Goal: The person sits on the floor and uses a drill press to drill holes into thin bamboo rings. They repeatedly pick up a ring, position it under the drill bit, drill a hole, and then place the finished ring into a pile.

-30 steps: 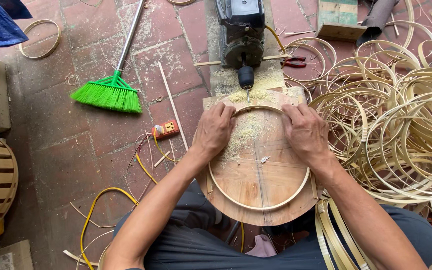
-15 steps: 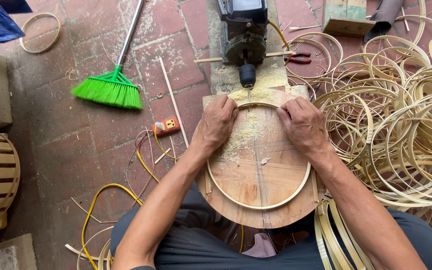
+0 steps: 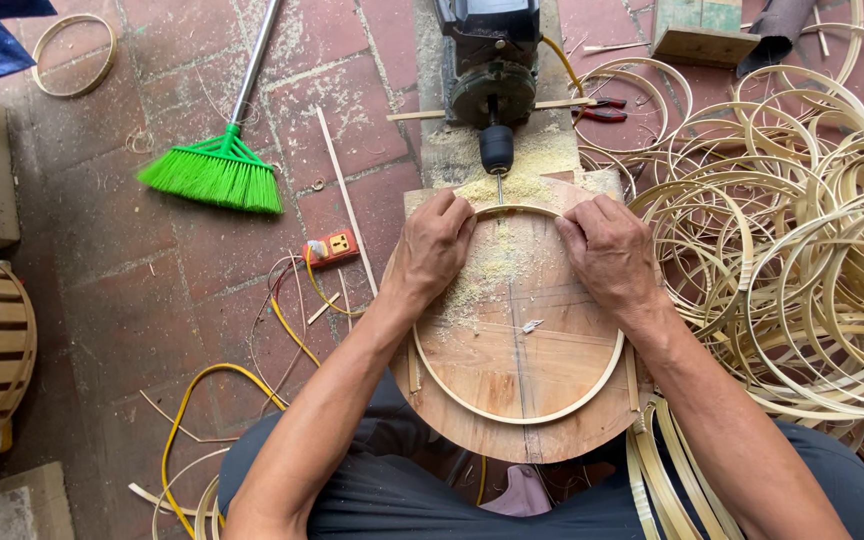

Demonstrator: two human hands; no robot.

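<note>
Left hand (image 3: pixel 435 245): fingers curled, pinching the bamboo hoop (image 3: pixel 518 400) at its far-left rim.
Right hand (image 3: pixel 607 250): likewise clamped on the far-right rim.
Hoop: flat on the round wooden board (image 3: pixel 512 435), top edge between both hands, at the drill bit (image 3: pixel 499 187).
Risk: the bit could grab and split the thin strip, or reach fingertips, if the grip slips.
Count: one hoop held, one motor drill (image 3: pixel 493 70), one green broom (image 3: pixel 214 178), dozens of hoops piled (image 3: pixel 802 250) beyond the right hand.

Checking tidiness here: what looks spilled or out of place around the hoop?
Pale sawdust is scattered over the round wooden board between the left hand and right hand, heaped under the drill bit.
</note>
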